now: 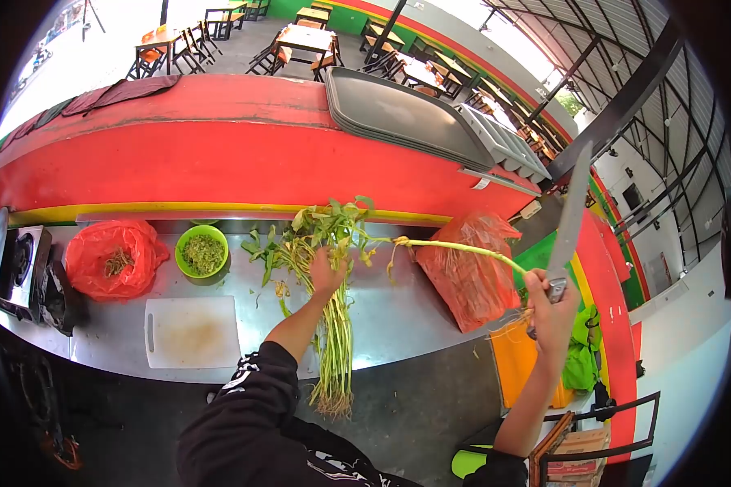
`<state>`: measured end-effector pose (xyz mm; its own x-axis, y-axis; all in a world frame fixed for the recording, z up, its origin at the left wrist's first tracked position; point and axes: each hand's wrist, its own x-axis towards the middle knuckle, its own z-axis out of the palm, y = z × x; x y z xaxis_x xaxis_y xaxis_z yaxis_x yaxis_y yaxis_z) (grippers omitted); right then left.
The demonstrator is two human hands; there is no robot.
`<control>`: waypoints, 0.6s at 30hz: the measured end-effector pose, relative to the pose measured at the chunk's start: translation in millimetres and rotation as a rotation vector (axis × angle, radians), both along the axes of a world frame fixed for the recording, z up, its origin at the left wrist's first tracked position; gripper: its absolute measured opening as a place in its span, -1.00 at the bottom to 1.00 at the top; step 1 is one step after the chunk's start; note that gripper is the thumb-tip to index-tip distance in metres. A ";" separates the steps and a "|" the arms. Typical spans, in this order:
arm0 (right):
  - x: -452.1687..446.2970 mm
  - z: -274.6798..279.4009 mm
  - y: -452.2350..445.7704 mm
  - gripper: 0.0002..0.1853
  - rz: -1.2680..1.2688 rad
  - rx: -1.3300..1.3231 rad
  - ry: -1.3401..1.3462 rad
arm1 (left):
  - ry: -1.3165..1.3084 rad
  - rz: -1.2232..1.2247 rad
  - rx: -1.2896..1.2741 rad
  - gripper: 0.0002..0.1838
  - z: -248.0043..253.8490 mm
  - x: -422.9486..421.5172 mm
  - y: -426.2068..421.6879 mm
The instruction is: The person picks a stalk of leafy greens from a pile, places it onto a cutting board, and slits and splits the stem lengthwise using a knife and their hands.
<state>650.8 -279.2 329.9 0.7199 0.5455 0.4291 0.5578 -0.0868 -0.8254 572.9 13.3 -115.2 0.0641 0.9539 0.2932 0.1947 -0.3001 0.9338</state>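
A bunch of long-stemmed leafy greens [330, 349] lies across the steel counter, its leaves toward the red wall and its roots hanging over the front edge. My left hand [328, 272] is closed around the upper stems, among the leaves. Off to the right, my right hand [551, 312] is raised with a knife [573, 215] in its grip, the blade pointing up. The same hand pinches the root end of a single pale green stem [467, 246], which stretches left toward the bunch. Fine roots dangle beneath that hand.
A white cutting board [192, 355], a green bowl [222, 235] of chopped greens and a red plastic bag [97, 292] are on the left. A stove [23, 264] stands farther left. Another red bag [471, 280] sits right. Trays [406, 118] rest on the red ledge.
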 end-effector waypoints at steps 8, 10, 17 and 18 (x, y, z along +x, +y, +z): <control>-25.8 18.4 -1.8 -0.68 0.097 -0.008 0.026 | 0.153 -0.049 -0.087 -0.78 44.3 25.6 28.6; -31.0 26.7 -8.3 -0.68 0.088 -0.004 0.018 | 0.209 -0.180 -0.140 -0.80 44.7 23.5 30.8; -42.4 36.4 -24.5 -0.67 0.103 -0.029 -0.025 | 0.407 -0.058 -0.108 -0.82 39.6 45.4 31.2; -43.9 37.0 -27.5 -0.68 0.107 -0.024 -0.009 | 0.447 -0.030 -0.128 -0.80 37.0 47.0 32.3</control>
